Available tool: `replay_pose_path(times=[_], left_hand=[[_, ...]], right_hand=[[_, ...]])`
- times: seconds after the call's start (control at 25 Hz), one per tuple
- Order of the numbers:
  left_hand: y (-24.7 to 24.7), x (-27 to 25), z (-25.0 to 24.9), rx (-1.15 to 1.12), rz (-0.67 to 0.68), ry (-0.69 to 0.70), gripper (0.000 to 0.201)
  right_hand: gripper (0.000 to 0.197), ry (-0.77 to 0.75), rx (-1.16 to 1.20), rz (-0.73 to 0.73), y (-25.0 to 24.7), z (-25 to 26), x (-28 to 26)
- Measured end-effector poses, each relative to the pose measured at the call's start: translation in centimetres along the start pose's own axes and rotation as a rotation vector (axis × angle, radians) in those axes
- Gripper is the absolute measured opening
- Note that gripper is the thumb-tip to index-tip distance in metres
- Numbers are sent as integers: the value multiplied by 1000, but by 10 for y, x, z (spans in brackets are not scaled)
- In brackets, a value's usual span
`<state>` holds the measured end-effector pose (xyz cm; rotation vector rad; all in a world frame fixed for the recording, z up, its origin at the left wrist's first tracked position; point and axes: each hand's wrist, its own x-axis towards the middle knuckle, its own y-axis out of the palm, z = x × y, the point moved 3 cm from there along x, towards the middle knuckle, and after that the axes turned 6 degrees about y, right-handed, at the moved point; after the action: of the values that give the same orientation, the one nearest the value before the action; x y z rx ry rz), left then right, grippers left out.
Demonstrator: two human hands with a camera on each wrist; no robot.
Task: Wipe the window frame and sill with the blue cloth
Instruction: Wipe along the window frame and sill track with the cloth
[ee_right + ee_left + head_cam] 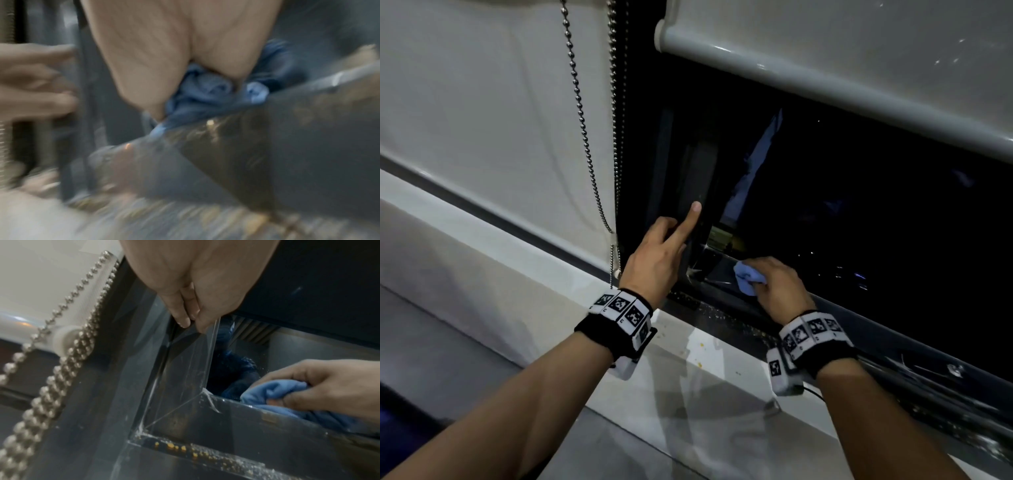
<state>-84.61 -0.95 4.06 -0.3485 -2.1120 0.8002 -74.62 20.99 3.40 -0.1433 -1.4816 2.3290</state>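
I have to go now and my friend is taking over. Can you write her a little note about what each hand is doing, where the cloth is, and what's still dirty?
Right hand: grips the bunched blue cloth, pressed on the bottom rail of the window frame near its left corner.
Left hand: holds nothing; index finger straight against the upright of the frame.
Done: cannot tell how much is wiped.
Left: yellowish crumbs sit in the lower track, and a few specks dot the white sill. The bead chain hangs beside the frame.

Bead chain point(578, 113) hangs beside roller blind point(825, 51).
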Motion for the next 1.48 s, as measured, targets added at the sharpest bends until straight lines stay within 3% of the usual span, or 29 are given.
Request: replay_pose_path(times=[0.08, 0.2, 0.32, 0.4, 0.48, 0.52, 0.6, 0.68, 0.76, 0.88, 0.92, 1.0, 1.08, 1.16, 1.32, 1.36, 1.48], left_hand=[[1, -1, 3, -11, 7, 16, 85], [2, 1, 4, -28, 15, -4, 78], [-1, 1, -1, -56, 9, 4, 71], [-2, 1, 1, -64, 36, 15, 74], [-5, 1, 1, -61, 56, 10, 77], [-6, 1, 1, -54, 59, 5, 78], [-6, 0, -2, -59, 59, -5, 79], [-5, 0, -3, -78, 60, -13, 81], [-5, 0, -1, -83, 67, -4, 82], [-5, 0, 0, -78, 63, 5, 83], [-6, 0, -1, -75, 63, 7, 83], [-6, -1, -1, -68, 60, 1, 83], [-5, -1, -2, -67, 50, -13, 82], [-4, -1, -5, -76, 40, -4, 84], [-3, -1, -3, -66, 25, 6, 84], [-3, -1, -5, -64, 26, 5, 85], [-4, 0, -3, -56, 36, 2, 85]], right_hand=[[44, -36, -134, 29, 20, 10, -8], [33, -196, 21, 115, 32, 47, -5], [16, -142, -53, 81, 42, 75, 9], [17, -191, -170, 81, 52, 77, 0], [28, -334, -131, 156, 49, 60, -9], [31, -333, -57, 180, 40, 50, -6], [31, -188, 44, 105, 25, 32, 9], [28, -106, -56, 36, 30, 38, 17], [29, -191, -222, 65, 54, 55, 7], [32, -528, -66, 187, 43, 52, -17], [33, -499, 48, 159, 27, 39, -19], [35, -189, 201, -102, -1, 2, -13], [31, 128, -17, -250, -4, -24, -10], [34, 128, -255, -142, 20, -11, -14], [48, -319, 36, 134, 27, 28, -32], [49, -317, 130, 118, 16, 24, -35], [47, 20, 220, -172, -7, -17, -36]])
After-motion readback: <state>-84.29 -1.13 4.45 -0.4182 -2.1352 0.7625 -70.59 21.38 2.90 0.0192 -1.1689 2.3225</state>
